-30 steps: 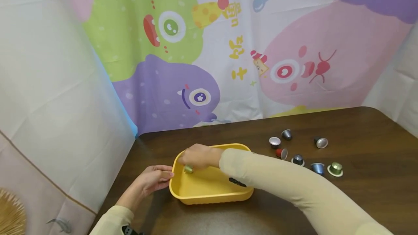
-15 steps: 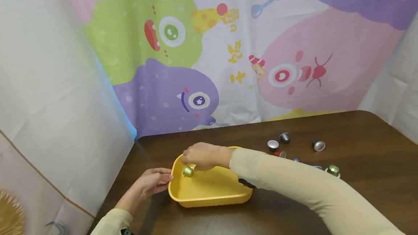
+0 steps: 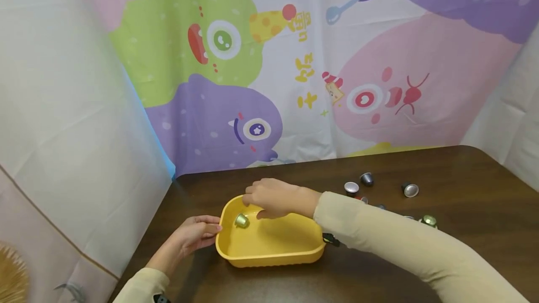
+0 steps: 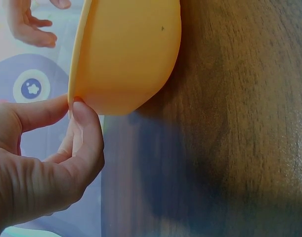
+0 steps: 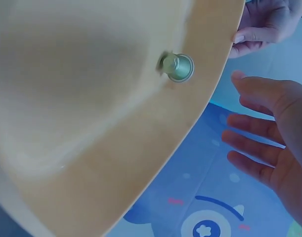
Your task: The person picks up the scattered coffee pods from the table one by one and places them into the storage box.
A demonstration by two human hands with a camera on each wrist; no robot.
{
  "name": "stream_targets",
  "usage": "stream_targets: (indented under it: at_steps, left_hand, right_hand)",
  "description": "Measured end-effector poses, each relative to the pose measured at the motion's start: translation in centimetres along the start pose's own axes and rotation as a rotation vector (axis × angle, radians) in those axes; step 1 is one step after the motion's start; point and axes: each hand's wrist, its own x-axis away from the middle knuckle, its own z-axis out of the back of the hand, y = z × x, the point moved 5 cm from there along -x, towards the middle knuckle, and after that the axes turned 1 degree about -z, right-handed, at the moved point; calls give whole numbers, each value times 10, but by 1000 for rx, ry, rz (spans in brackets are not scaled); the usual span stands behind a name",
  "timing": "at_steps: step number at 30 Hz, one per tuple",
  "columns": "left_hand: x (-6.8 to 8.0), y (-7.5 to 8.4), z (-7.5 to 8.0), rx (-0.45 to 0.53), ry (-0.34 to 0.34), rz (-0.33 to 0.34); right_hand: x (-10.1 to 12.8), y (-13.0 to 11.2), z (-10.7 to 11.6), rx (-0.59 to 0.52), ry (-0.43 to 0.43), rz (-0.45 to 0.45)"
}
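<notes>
A yellow plastic bin (image 3: 273, 243) stands on the table in the head view. My left hand (image 3: 193, 236) pinches its left rim between thumb and fingers, as the left wrist view confirms with the hand (image 4: 54, 165) at the bin's edge. Inside, near the left end, lies one green coffee capsule (image 3: 242, 220), tipped on its side. Just to the right of the capsule, over the bin's back part, hovers my right hand (image 3: 274, 198). Its fingers (image 5: 254, 127) are spread and relaxed in the right wrist view, with nothing between them.
Several capsules lie on the brown table (image 3: 294, 285) at the right: a silver-topped one (image 3: 351, 188), two dark ones, a green one (image 3: 429, 220), and others partly behind my right sleeve (image 3: 387, 233). A cartoon-print curtain (image 3: 311, 144) hangs behind the table.
My right hand has left the green capsule in the bin and moved up and to the right, its fingers apart from it. The left hand stays on the rim.
</notes>
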Motion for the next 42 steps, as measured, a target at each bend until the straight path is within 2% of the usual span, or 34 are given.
stream_targets:
  at_steps: [5,14,21,27,35,42]
  left_hand:
    - [-1,0,0,4,-2,3]
    - [-1,2,0,3,-6,3]
    - [-3,6,-3,6,-20,2]
    - [0,0,0,11,-30,-4]
    - [2,0,0,39,-59,-3]
    - [1,-1,-2,41,-55,-13]
  right_hand:
    - [11,5,-2,-26,19,-19]
    - [32,9,-5,4,80,-14]
    - [51,16,-11,11,118,-47]
    - [60,15,-16,-6,152,-42]
    - [76,19,-20,-10,193,-52]
    - [91,21,-25,-21,223,-68]
